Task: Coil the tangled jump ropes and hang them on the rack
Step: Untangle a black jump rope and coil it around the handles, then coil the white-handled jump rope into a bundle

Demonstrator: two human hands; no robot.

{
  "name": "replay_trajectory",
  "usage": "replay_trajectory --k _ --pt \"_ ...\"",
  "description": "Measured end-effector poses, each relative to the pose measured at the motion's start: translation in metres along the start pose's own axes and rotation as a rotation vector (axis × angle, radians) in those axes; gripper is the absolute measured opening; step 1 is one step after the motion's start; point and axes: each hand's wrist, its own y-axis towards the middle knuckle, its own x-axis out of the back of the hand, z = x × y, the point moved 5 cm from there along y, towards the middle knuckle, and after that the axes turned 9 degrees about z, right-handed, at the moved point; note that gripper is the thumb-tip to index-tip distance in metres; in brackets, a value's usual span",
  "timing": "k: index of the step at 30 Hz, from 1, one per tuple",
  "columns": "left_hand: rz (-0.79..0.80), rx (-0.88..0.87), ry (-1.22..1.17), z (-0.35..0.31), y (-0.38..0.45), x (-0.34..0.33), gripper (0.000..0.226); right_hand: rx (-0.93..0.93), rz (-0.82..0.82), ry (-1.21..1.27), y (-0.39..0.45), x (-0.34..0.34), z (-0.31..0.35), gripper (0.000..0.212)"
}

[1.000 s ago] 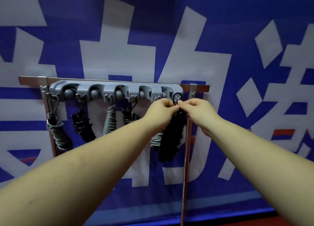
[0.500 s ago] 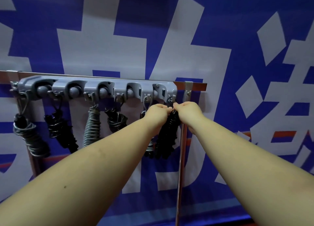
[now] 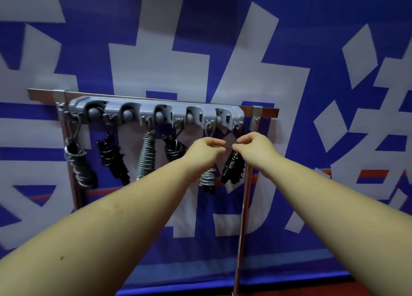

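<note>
Both arms reach up to mid-frame, left hand [image 3: 206, 149] and right hand [image 3: 253, 145] near each other, fingers loosely curled, holding nothing.

Grey rack [image 3: 156, 110] on a metal rail, six coiled jump ropes [image 3: 146, 156] hanging.

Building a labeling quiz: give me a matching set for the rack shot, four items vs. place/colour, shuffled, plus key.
Things:
1. leftmost rope bundle
2. third rope bundle from the left
3. rightmost rope bundle
4. left hand

Descriptions:
A. all-grey coil under the middle hook
B. black, right beside the upright pole
C. in front of the fifth bundle, holding nothing
D. black with grey cord wound round it

Pairs: 1-D, 2-A, 3-B, 4-C
</note>
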Motion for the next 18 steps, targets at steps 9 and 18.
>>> replay_trajectory --k 9,18 --pt "-0.043 0.060 0.193 0.049 -0.127 0.044 0.019 0.112 0.240 0.042 -0.099 -0.090 0.014 0.017" --pt "-0.070 0.350 0.119 0.182 -0.249 0.049 0.021 -0.033 0.457 0.125 -0.193 -0.220 -0.067 0.016"
